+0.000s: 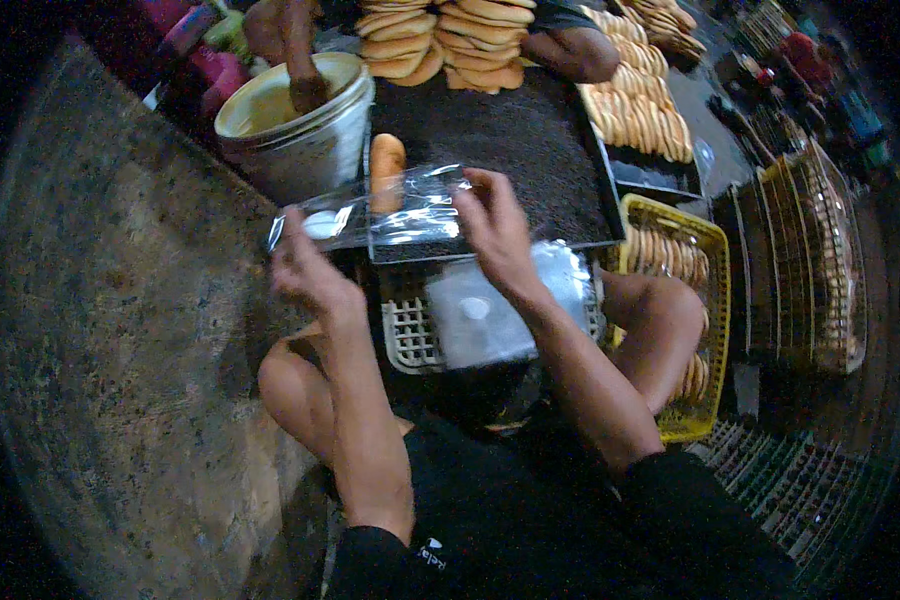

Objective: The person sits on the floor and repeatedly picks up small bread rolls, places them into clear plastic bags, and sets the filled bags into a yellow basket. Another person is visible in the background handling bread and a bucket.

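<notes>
A clear plastic bag [427,206] is stretched level between my two hands, over the near left corner of a dark metal tray [495,150]. My left hand [307,270] pinches its left end, and my right hand [499,225] grips its right end. One elongated bread roll [387,161] lies on the tray, its near end seen through the film. Below my right hand, a stack of clear plastic bags [480,315] with a white round mark rests on a white plastic basket [409,322] between my knees.
Flat breads [487,45] are piled at the tray's far side. A co-worker's hand [307,90] reaches into a white bucket [292,142] at left. More rolls fill a second tray [637,120] and a yellow crate [716,300] at right. Another crate [802,262] stands farther right.
</notes>
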Available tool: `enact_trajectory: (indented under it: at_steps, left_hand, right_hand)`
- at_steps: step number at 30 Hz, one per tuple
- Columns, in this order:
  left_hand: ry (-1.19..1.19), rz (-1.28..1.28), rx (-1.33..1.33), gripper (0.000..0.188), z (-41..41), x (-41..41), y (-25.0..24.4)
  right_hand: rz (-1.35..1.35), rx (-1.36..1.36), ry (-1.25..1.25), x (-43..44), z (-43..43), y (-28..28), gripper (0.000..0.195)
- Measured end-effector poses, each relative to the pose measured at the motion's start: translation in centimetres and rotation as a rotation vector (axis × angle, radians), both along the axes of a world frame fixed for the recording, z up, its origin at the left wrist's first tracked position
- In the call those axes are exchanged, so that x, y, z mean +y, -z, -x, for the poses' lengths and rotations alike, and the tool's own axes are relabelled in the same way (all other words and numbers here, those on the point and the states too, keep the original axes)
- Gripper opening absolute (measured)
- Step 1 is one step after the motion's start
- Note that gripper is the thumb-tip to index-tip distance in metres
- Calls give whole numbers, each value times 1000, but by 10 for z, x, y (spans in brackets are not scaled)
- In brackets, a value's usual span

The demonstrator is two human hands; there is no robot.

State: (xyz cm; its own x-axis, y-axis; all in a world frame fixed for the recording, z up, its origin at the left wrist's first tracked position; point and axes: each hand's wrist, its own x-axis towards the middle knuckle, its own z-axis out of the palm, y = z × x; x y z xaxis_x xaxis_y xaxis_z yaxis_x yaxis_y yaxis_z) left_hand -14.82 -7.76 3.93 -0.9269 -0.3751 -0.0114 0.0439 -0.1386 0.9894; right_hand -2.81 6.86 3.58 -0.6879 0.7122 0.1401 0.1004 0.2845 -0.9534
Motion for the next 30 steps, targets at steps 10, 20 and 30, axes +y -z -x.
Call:
enact_trajectory:
  at_steps: [10, 20, 30]
  left_hand:
    - [352, -422, 18, 60, 2, -38, 11]
    - [577, 14, 46, 57, -14, -2, 15]
    - [1084, -307, -172, 72, -140, 92, -28]
  right_hand:
    - [-110, -574, 200, -19, 102, 54, 66]
    - [663, 73, -123, 112, -157, -84, 54]
    - [241, 70, -89, 79, -186, -85, 50]
